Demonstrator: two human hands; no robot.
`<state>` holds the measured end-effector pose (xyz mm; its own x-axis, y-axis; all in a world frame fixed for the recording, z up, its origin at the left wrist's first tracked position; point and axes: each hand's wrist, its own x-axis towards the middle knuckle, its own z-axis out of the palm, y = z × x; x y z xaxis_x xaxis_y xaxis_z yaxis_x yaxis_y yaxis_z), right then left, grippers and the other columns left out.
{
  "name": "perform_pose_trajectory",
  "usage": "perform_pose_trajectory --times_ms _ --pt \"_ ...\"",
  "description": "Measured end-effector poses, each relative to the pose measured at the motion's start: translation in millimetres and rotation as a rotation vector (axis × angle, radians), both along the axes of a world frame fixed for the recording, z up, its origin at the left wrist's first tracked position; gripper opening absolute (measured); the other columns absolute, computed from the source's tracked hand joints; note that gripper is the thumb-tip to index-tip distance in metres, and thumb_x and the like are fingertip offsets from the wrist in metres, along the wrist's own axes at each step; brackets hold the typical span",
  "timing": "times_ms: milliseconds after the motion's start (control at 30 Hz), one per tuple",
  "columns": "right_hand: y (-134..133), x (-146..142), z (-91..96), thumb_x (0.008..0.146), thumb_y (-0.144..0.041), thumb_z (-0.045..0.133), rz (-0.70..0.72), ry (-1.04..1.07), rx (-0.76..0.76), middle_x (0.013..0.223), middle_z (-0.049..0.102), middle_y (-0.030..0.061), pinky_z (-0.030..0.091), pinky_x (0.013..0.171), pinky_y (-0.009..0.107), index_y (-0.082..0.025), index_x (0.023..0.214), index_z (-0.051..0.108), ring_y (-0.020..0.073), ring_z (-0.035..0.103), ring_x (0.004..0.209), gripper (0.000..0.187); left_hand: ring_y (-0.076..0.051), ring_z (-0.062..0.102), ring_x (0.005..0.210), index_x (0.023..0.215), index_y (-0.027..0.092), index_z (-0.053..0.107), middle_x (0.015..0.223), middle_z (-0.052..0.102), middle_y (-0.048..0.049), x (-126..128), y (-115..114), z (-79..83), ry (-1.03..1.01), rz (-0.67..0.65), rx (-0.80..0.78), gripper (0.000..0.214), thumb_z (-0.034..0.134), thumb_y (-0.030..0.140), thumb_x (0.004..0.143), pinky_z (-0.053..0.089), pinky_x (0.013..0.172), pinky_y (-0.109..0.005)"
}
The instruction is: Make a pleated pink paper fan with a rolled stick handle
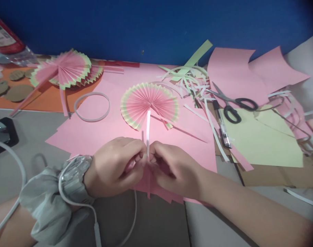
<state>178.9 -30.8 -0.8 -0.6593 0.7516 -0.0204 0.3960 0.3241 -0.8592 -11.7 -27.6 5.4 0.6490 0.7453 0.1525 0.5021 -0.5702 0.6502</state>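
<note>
My left hand (115, 166) and my right hand (171, 169) meet at the near middle of the table, fingers pinched together. Between them stands a thin white paper strip (148, 132), upright, and a folded pink paper piece (148, 185) hangs below the fingers. Both hands grip this folded piece with the strip. A watch and a grey cuff sit on my left wrist. Just beyond the hands a pink pleated paper fan (149, 103) with a green-yellow edge lies flat on large pink sheets (94, 132).
A second, larger pleated fan (65, 68) lies at the back left on orange paper. A white paper ring (92, 106) is beside it. Scissors (233, 104), a pen (221, 125), paper trimmings (187, 79), pink and pale green sheets are at the right. A phone (1, 133) lies left.
</note>
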Motion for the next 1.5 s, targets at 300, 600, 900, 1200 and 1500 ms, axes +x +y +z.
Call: perform_pose_trajectory --times_ms 300,600,900,1200,1500 --pt "0.0 -0.3 0.5 0.067 -0.005 0.051 -0.004 -0.007 -0.009 0.057 0.039 -0.0088 0.027 0.052 0.021 -0.021 0.075 0.038 0.0082 0.035 0.051 0.022 -0.011 0.044 0.057 0.077 0.020 0.045 0.064 0.051 0.0029 -0.2 -0.1 -1.9 -0.033 -0.013 0.006 0.010 0.046 0.010 0.077 0.036 0.057 -0.022" --pt "-0.2 0.0 -0.5 0.068 -0.004 0.052 -0.010 0.018 -0.007 0.058 0.040 -0.0099 0.028 0.051 0.019 -0.020 0.075 0.038 0.0065 0.034 0.050 0.023 -0.011 0.046 0.060 0.079 0.016 0.049 0.067 0.054 0.0017 -1.5 -0.5 -3.3 0.003 -0.002 -0.017 0.008 0.044 0.013 0.084 0.037 0.059 -0.023" --pt "1.0 2.3 0.5 0.070 -0.002 0.051 -0.029 0.060 -0.132 0.059 0.040 -0.0101 0.029 0.049 0.018 -0.021 0.077 0.039 0.0055 0.036 0.050 0.023 -0.011 0.048 0.062 0.080 0.016 0.051 0.069 0.054 0.0011 -1.4 -1.2 -2.2 0.018 -0.006 -0.006 0.017 0.038 0.017 0.092 0.037 0.061 -0.023" --pt "1.2 3.7 0.9 0.077 -0.007 0.050 -0.062 0.063 -0.316 0.065 0.042 -0.0088 0.033 0.053 0.018 -0.023 0.079 0.041 0.0068 0.038 0.056 0.018 -0.014 0.048 0.066 0.078 0.016 0.049 0.071 0.054 -0.0007 -0.7 -1.7 -2.2 0.123 -0.003 0.108 0.023 0.034 0.016 0.094 0.037 0.065 -0.026" --pt "1.0 3.9 0.9 0.076 -0.005 0.049 -0.070 0.047 -0.307 0.064 0.041 -0.0087 0.032 0.051 0.018 -0.023 0.077 0.040 0.0071 0.037 0.056 0.020 -0.014 0.049 0.063 0.078 0.015 0.052 0.069 0.055 -0.0011 -0.5 -2.7 -3.8 0.088 0.025 0.130 0.020 0.037 0.015 0.091 0.037 0.061 -0.026"
